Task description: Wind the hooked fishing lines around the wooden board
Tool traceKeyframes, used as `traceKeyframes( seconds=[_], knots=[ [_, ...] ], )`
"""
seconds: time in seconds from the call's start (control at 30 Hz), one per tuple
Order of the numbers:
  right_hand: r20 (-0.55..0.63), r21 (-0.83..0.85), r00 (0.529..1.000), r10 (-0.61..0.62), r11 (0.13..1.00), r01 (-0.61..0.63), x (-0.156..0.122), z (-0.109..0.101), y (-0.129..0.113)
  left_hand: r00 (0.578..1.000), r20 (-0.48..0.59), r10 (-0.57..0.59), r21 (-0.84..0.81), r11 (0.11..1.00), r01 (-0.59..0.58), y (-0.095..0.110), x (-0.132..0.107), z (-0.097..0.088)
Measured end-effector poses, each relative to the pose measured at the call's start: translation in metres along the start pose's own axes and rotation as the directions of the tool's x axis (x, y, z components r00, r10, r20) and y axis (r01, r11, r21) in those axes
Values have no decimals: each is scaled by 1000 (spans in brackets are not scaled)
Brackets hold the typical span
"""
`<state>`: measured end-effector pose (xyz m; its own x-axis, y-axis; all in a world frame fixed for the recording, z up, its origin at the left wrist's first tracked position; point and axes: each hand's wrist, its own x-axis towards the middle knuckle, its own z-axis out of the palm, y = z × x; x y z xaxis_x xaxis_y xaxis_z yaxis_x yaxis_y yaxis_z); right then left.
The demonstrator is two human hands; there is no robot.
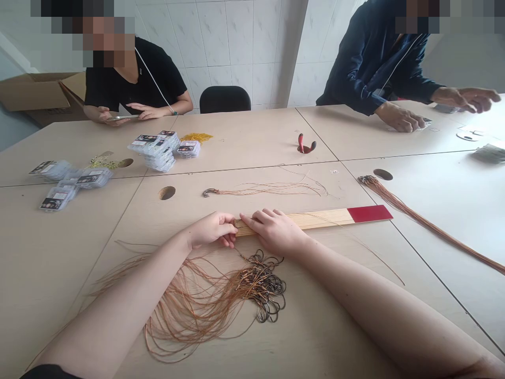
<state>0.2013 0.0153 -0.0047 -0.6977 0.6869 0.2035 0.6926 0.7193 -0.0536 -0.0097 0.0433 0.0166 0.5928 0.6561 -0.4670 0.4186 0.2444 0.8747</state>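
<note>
- Fingers (252, 218) of the left hand (211, 230) and right hand (274, 231) pinch tight on the end of a wooden stick (311, 221)
- Brown-corded fishing hooks (262, 284) heaped just below, on the tabletop (47, 263)

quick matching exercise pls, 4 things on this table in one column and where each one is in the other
Things
1. wooden slat with a red end
2. heap of hooks on brown line
3. red-handled pliers
4. yellow tangle of threads

Places
A. at a round hole in the far desk
B. just behind the stacked clear packs
C. held by the left hand and right hand
D. on the table below both hands

Pairs: 1-C, 2-D, 3-A, 4-B
</note>
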Motion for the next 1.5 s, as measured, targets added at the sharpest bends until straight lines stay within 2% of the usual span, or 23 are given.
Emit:
traceKeyframes(
  seconds=[1.5],
  knots=[
    [1, -23, 1000, -2, 1000, 2, 0, 1, 0, 1000, 7, 7, 16, 1000, -7, 0, 0, 0]
  ],
)
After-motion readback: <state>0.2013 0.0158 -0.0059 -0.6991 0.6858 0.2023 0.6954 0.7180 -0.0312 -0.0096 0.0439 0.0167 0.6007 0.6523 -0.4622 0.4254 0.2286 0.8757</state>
